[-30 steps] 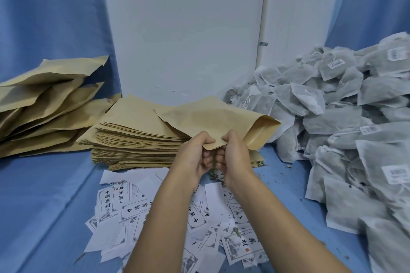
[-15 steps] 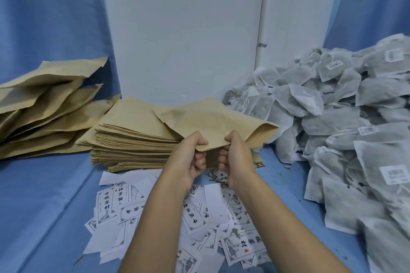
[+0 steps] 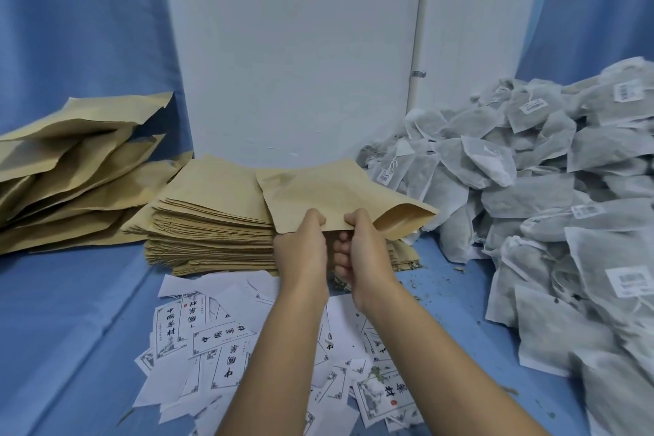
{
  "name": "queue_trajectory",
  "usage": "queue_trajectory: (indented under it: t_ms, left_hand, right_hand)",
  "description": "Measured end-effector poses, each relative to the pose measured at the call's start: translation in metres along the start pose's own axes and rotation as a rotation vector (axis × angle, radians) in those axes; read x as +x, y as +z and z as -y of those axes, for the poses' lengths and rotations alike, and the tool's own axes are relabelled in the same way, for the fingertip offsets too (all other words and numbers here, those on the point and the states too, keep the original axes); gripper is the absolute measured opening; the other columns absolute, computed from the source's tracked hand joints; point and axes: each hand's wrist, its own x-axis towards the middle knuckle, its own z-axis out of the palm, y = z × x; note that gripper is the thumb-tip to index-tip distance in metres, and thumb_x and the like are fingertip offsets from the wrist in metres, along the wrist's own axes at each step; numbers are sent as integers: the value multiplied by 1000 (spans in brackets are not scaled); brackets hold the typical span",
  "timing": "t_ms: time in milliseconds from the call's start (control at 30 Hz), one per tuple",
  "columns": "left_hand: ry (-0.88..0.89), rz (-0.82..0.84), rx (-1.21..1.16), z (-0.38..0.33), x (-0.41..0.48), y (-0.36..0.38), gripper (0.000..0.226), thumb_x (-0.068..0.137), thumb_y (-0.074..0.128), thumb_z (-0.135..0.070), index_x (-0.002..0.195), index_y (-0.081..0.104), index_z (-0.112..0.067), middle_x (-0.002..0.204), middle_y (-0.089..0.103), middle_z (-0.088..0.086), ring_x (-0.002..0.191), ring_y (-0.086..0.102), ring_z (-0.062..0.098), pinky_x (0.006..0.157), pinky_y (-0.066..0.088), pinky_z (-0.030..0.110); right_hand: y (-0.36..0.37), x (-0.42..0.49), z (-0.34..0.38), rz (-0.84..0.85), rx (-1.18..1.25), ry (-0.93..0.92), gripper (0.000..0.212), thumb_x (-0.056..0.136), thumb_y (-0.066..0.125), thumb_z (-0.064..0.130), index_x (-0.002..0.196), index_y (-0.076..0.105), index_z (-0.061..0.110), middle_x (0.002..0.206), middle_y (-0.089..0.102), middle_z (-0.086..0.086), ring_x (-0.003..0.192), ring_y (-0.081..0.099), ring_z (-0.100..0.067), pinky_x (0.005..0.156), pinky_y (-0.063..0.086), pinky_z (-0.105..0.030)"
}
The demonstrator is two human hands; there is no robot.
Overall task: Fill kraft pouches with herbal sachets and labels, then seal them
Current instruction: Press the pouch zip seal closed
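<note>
Sprawling across the right side of the blue table point(image 3: 70, 329), a heap of grey herbal sachets point(image 3: 566, 188) climbs toward the wall. A pile of puffed kraft pouches point(image 3: 70, 166) lies at the far left, with a neat stack of flat pouches point(image 3: 212, 223) in the centre and printed labels point(image 3: 219, 347) scattered in front of it. One kraft pouch point(image 3: 329, 195) is held just above the stack, its mouth gaping to the right. The left hand point(image 3: 300, 251) and right hand point(image 3: 364, 251) sit close together, each pinching its near edge.
</note>
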Motion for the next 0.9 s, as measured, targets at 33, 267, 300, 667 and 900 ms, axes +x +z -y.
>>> queue_trajectory:
  t_ms: [33, 267, 300, 667, 900]
  left_hand:
    - [11, -9, 14, -1, 2, -2, 15, 76, 60, -11, 63, 52, -13, 54, 50, 0, 43, 43, 14, 43, 35, 19]
    - [-10, 100, 93, -3, -1, -2, 20, 81, 54, -13, 64, 44, -12, 54, 35, 3, 38, 28, 13, 36, 27, 16]
    - [-21, 130, 120, -3, -2, -2, 17, 81, 54, -13, 67, 46, -11, 55, 35, 4, 37, 28, 12, 36, 27, 16]
    - [-24, 160, 125, -3, -3, -3, 21, 81, 53, -14, 61, 48, -11, 47, 41, 2, 34, 33, 12, 36, 30, 16]
    - [-81, 154, 5, -4, 7, -9, 26, 82, 56, -13, 59, 44, -13, 39, 36, -5, 34, 27, 9, 38, 24, 17]
  right_hand:
    - [0, 1, -1, -6, 54, 7, 31, 90, 41, 18, 61, 32, 18, 40, 27, 8, 31, 19, -7, 31, 17, -18]
    - [0, 4, -3, 13, 200, 81, 29, 87, 41, 15, 60, 30, 18, 36, 26, 7, 28, 17, -7, 30, 13, -16]
    - [-2, 4, -2, 15, 193, 92, 30, 87, 42, 17, 59, 31, 17, 35, 28, 6, 27, 18, -6, 29, 14, -16]
    - [-2, 5, -1, 38, 138, 83, 32, 84, 44, 17, 54, 33, 16, 36, 29, 6, 29, 18, -7, 30, 15, -17]
    - [-6, 7, 0, -11, 209, 74, 29, 84, 44, 12, 58, 31, 18, 38, 25, 7, 30, 16, -7, 30, 13, -18]
